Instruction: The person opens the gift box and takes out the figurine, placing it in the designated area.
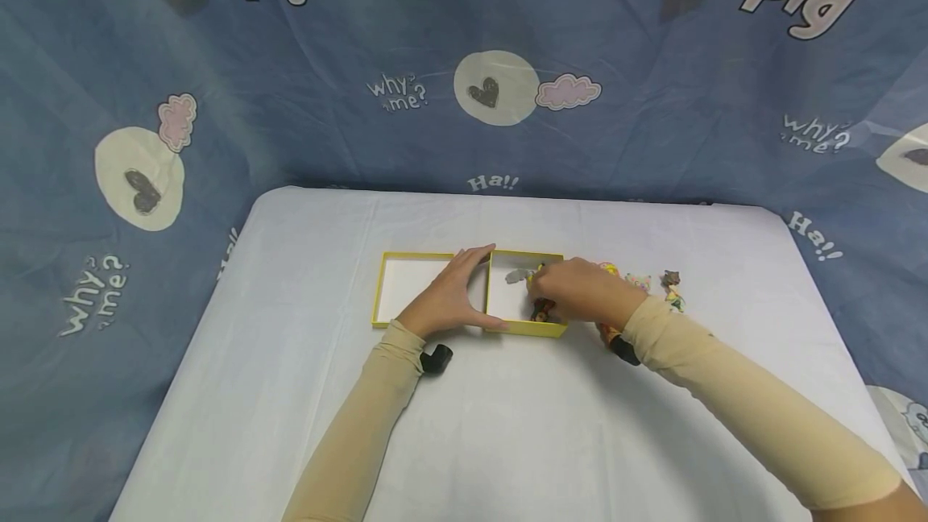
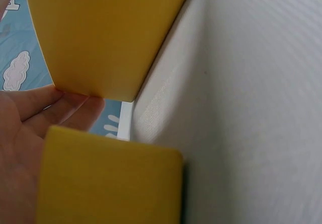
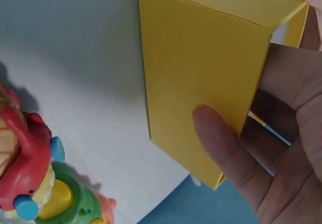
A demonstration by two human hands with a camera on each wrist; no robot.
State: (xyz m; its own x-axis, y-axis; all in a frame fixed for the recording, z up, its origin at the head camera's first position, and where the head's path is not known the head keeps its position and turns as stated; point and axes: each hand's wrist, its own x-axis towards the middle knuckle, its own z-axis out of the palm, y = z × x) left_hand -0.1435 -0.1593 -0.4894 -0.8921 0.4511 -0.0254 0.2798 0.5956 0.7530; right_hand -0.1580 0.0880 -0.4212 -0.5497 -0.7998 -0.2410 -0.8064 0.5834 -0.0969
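Observation:
A yellow-edged box (image 1: 532,329) with a white inside lies open at mid-table. My left hand (image 1: 451,294) spans its left end, thumb at the near wall and fingers at the far one; the left wrist view has fingertips against a yellow wall (image 2: 105,38). Over the right wall, my right hand (image 1: 580,290) reaches in with curled fingers at a small grey-and-yellow toy figure (image 1: 519,275), mostly hidden by the hand. One finger (image 3: 214,133) rests against the outer wall. A brown toy figure (image 1: 541,311) lies in the box below that hand.
A shallow yellow-edged tray or lid (image 1: 375,296) lies left of the box, partly behind the left hand. Several toy figures stand or lie on the right, among them a cat-like one (image 1: 672,288), a red one (image 3: 30,163) and a green one (image 3: 75,199). A patterned blue curtain (image 1: 326,143) hangs behind.

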